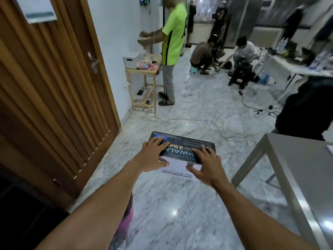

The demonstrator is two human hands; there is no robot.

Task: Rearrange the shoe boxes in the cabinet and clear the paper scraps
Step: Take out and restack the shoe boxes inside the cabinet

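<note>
With the left hand [153, 156] and right hand [205, 166] grasping the shoe box [182, 150] only at its near edge, it could tip onto the floor [180, 213].

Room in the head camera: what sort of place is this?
Probably a home's open living area used as a workspace: polished marble floor, slatted wooden door, cables on the floor by a cluttered table.

I see the shoe box [187, 142] with a black lid, its letters light blue and orange, and a white side with fine grey waves. The floor [180, 204] is white marble with grey veins. The door [54, 87] is brown ribbed wood. One person's shirt [175, 29] is neon yellow-green with black stripes.
</note>
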